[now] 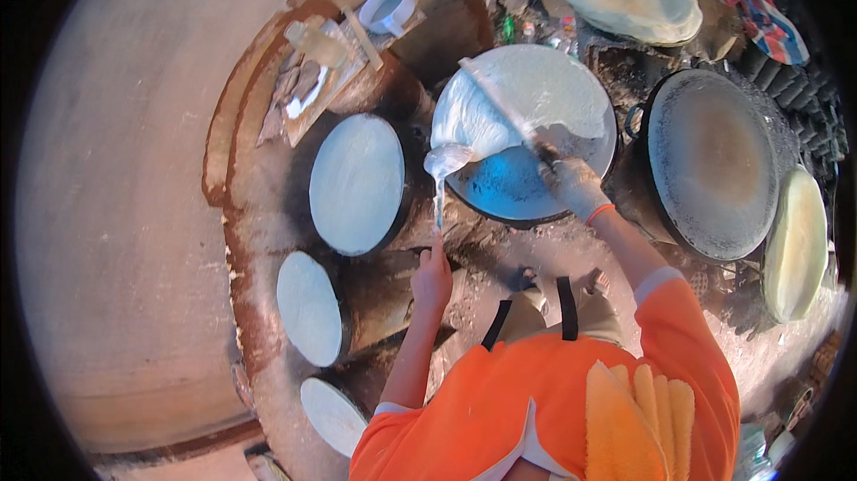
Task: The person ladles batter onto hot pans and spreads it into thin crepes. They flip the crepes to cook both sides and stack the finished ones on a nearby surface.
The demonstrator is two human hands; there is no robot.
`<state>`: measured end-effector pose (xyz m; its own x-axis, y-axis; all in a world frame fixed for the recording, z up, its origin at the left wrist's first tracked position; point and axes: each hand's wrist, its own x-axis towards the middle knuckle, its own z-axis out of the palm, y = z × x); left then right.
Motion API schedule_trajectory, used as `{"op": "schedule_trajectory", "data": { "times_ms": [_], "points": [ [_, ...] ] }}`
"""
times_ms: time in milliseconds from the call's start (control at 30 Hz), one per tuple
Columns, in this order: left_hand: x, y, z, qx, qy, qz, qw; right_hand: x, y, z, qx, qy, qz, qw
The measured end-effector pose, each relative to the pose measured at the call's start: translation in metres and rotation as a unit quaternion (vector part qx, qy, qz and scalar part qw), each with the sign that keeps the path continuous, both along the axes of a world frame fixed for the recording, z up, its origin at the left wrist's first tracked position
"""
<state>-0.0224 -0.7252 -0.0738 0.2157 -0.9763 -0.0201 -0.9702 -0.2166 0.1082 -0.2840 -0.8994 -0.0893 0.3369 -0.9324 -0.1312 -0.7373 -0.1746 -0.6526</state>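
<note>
Spreading stick (502,104), over the griddle (506,184) ahead of the right hand (573,186): should be keeping flat, pressing the white batter (469,119) lightly and evenly. Is being gripped at its near end; is pointing, lengthwise, ahead-left of this grip. With left hand (432,281), is holding a ladle (448,158).

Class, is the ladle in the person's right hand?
No, the left hand holds the ladle; the right hand holds a long spreader.

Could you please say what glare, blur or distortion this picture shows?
Head view: black corners, edges bending near the rim; head view: bluish sheen on the central griddle, apparently reflection; head view: the flat stick in the right hand seems blurry.
</note>
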Motion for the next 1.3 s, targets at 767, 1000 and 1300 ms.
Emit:
{"op": "schedule_trajectory", "data": {
  "times_ms": [767,1000,1300],
  "points": [
    [0.120,0.022,0.092,-0.074,0.683,0.035,0.726,0.216,0.152,-0.027,0.371,-0.519,-0.370,0.676],
    [0.118,0.062,0.084,-0.053,0.704,0.075,0.705,0.270,0.139,-0.078,0.282,-0.444,-0.418,0.740],
    [0.107,0.156,0.095,-0.114,0.636,0.184,0.741,0.167,0.216,-0.050,0.299,-0.605,-0.376,0.635]
  ]
}}
